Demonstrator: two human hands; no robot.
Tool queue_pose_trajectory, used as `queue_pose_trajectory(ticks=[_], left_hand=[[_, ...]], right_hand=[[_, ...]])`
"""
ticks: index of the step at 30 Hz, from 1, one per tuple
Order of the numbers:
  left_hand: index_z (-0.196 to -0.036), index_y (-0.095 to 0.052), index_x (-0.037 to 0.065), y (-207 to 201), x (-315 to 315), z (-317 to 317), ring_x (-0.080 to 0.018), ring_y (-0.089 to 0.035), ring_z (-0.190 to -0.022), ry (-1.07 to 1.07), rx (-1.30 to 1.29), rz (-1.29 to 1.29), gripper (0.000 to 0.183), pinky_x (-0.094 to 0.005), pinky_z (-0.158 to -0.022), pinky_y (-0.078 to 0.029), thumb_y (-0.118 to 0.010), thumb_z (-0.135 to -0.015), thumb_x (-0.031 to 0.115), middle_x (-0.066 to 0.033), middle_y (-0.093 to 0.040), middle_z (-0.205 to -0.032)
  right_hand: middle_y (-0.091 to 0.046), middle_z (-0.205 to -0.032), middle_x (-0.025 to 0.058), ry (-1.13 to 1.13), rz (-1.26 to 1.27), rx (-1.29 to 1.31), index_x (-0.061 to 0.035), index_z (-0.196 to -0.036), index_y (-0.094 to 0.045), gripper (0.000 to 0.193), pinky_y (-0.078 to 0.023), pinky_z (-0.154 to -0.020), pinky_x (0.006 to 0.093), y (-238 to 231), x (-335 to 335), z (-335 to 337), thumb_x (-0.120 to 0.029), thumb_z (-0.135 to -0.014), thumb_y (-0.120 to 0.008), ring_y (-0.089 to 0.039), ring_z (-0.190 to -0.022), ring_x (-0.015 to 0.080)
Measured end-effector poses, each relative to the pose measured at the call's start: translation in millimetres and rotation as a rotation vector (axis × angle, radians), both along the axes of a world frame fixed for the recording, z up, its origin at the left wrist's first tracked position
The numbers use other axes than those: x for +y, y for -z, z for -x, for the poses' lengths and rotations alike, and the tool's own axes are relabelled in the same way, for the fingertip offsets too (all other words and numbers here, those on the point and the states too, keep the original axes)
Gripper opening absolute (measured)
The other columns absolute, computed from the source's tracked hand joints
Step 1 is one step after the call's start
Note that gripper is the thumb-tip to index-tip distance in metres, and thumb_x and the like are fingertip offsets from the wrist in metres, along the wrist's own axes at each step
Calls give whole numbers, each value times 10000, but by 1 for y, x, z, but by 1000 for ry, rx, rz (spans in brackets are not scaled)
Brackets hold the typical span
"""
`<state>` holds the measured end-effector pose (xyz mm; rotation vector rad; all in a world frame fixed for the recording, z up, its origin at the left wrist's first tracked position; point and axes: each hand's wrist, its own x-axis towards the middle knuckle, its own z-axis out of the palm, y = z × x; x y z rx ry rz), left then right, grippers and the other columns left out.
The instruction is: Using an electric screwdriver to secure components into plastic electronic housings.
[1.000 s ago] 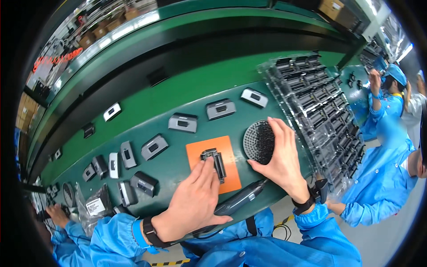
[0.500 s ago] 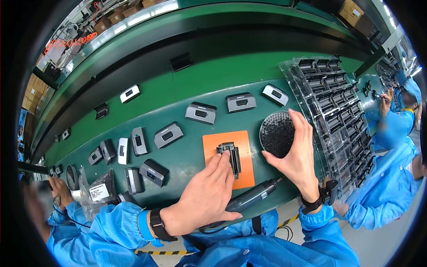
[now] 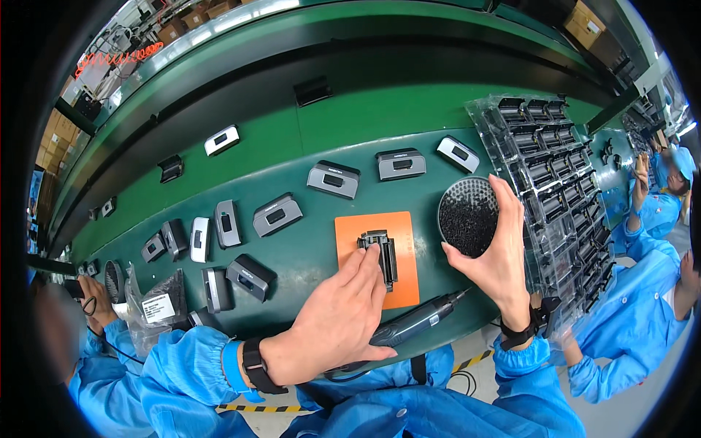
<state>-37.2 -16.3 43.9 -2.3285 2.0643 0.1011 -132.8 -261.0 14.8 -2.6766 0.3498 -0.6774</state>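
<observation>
My left hand (image 3: 332,317) lies with fingers stretched out and pressed together on a black plastic part (image 3: 388,264), covering some of it. The part rests on an orange mat (image 3: 406,285) on the green bench. My right hand (image 3: 498,252) curls its thumb and fingers round the rim of a round black dish (image 3: 464,191) with a studded bottom. Small dark pieces, probably screws, are heaped toward its near side. A dark electric screwdriver (image 3: 416,321) lies between my hands, near the bench edge, its tip pointing right; my left hand hides its rear end.
Several grey and silver housings (image 3: 277,214) lie across the left and far bench. A clear tray (image 3: 537,191) of black parts stands right of the dish. A plastic bag (image 3: 157,310) with dark contents is at left. Co-workers (image 3: 631,292) sit at both sides.
The dish has shifted slightly right with my right hand, and its small pieces have slid toward the near side, baring more studs. My left hand stays on the black part.
</observation>
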Motion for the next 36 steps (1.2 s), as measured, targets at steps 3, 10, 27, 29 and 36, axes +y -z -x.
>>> queue_pose_trajectory(ticks=[3, 10, 27, 29, 36], left_hand=[[-1135, -582, -197, 0, 0, 0, -416, -489, -1283, 0, -7, -22, 1027, -444, -1154, -327, -617, -745, 753, -345, -557, -1267], [-1143, -580, -195, -1, 1, 1, -419, -491, -1279, -9, 6, -15, 1035, -443, -1157, -325, -614, -743, 759, -353, -548, -1282], [-1140, -586, -194, -1, -1, 0, -424, -480, -1302, 6, 5, -20, 1016, -441, -1163, -322, -585, -774, 754, -358, -557, -1261], [-1142, -585, -193, -2, -1, 0, -423, -480, -1304, 6, -8, -25, 1016, -440, -1163, -322, -586, -774, 755, -357, -558, -1260], [-1148, -588, -187, -1, 0, 1, -413, -480, -1312, 4, -9, -41, 1016, -437, -1165, -320, -578, -780, 759, -349, -565, -1259]], right_hand=[[-392, -1450, 222, -63, -49, -60, -23, -1476, -330, 1056, -356, -1106, 493, -1, 0, -2, -153, -581, -875, -401, -1317, 412], [-386, -1461, 223, -40, -54, -140, -23, -1470, -330, 1047, -345, -1117, 493, 2, 1, -12, -152, -588, -879, -396, -1329, 411], [-384, -1471, 221, -78, -93, -157, -27, -1465, -333, 1040, -346, -1119, 478, 7, -4, -27, -142, -593, -885, -398, -1341, 404], [-385, -1467, 221, -56, -88, -156, -29, -1462, -336, 1027, -347, -1119, 478, 8, -6, -31, -130, -597, -881, -398, -1334, 408], [-384, -1466, 207, -57, -110, -141, -45, -1453, -346, 1014, -346, -1119, 480, 9, -3, -28, -121, -592, -876, -399, -1330, 406]])
